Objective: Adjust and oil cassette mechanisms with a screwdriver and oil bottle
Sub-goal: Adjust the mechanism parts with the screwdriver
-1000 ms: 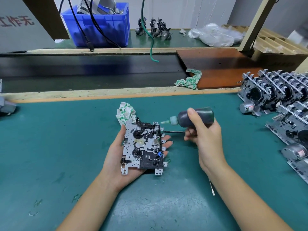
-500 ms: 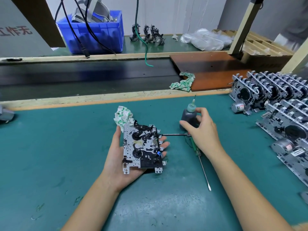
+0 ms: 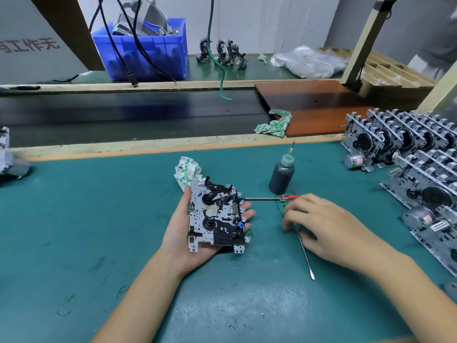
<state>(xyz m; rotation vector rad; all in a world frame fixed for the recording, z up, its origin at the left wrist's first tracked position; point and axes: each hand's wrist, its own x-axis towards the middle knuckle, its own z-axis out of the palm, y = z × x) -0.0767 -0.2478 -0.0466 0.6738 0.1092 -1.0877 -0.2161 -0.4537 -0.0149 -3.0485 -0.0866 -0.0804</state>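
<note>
A: Left hand [image 3: 190, 233]?
B: Palm up, fingers spread flat under the cassette mechanism [image 3: 216, 216], which lies face up on it just above the teal counter [image 3: 74, 219].

A: Right hand [image 3: 324, 226]?
B: Lowered onto the counter, fingers curled down over a green-handled screwdriver [image 3: 305, 256] whose shaft sticks out toward the near edge. Cannot tell whether it truly grips it.

A: Other tools?
B: A red-handled screwdriver [image 3: 267, 199] lies flat, tip at the mechanism's right edge. Oil bottle [image 3: 282, 173] stands upright just behind it, free of both hands. Crumpled cloth [image 3: 189, 170] behind the mechanism. More mechanisms [image 3: 408, 154] racked at right.
</note>
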